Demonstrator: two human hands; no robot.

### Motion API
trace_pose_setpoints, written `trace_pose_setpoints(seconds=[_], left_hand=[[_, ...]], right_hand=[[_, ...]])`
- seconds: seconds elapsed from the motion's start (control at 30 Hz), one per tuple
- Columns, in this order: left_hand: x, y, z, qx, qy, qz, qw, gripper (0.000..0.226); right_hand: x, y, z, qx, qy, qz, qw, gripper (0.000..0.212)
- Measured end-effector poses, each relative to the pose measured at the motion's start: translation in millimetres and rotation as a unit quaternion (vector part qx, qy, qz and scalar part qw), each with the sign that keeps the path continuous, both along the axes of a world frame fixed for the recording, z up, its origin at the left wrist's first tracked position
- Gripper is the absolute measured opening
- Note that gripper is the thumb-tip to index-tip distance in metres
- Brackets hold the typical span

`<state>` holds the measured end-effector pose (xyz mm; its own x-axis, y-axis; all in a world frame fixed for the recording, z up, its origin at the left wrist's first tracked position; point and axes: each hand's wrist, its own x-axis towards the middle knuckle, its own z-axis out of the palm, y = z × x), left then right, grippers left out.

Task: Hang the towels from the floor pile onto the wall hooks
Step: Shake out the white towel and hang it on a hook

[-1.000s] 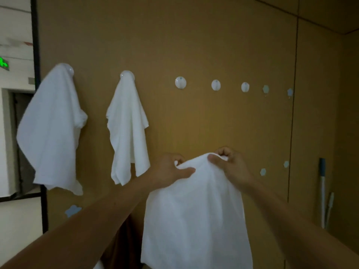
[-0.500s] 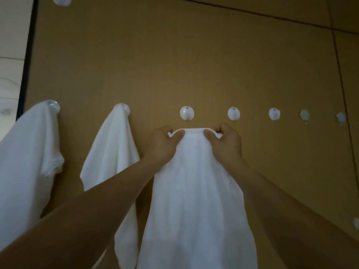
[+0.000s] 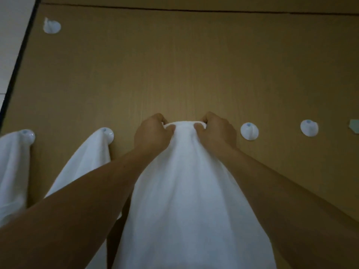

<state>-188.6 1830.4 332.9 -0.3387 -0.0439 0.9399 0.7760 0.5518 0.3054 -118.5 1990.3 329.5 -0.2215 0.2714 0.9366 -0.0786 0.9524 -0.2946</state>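
Observation:
A white towel [image 3: 190, 191] hangs down from its top edge, which both hands pinch against the brown wall. My left hand [image 3: 152, 134] grips the edge's left side and my right hand [image 3: 215, 133] grips its right side. The bunched edge between them covers the spot where the third hook of the row sits; that hook is hidden. Two white towels hang to the left, one [image 3: 85, 162] on a round white hook [image 3: 108, 133], the other [image 3: 11, 171] on a hook [image 3: 28, 135] at the frame's left edge.
Two bare round white hooks [image 3: 249, 131] [image 3: 309, 128] follow to the right in the same row. A greenish sticker [image 3: 354, 126] shows at the right edge. Another white hook [image 3: 51, 26] sits high at the upper left. A black wall edge [image 3: 17, 63] runs along the left.
Both hands have raised the towel's top edge up to the hook row and over the third hook, which showed before. The view has moved closer to the wall and tilted upward.

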Motion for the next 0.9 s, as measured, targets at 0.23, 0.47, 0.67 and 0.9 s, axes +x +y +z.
trace_pose_setpoints(seconds=[0.23, 0.47, 0.67, 0.9], left_hand=[[15.4, -12.3, 1.1, -0.066, -0.219, -0.120, 0.966, 0.028], [24.1, 3.4, -31.2, -0.187, 0.277, 0.237, 0.912, 0.031], [17.1, -0.7, -39.7, -0.217, 0.078, -0.064, 0.971, 0.020], [31.8, -1.8, -24.2, -0.184, -0.060, -0.151, 0.969, 0.034]], right_hand=[[13.4, 3.4, -9.5, -0.085, -0.057, 0.057, 0.993, 0.048], [4.0, -18.2, -37.7, 0.166, 0.101, -0.157, 0.968, 0.016], [-0.4, -15.2, -54.4, 0.076, -0.015, 0.136, 0.988, 0.025], [9.2, -27.1, -63.8, -0.002, -0.051, 0.185, 0.981, 0.023]])
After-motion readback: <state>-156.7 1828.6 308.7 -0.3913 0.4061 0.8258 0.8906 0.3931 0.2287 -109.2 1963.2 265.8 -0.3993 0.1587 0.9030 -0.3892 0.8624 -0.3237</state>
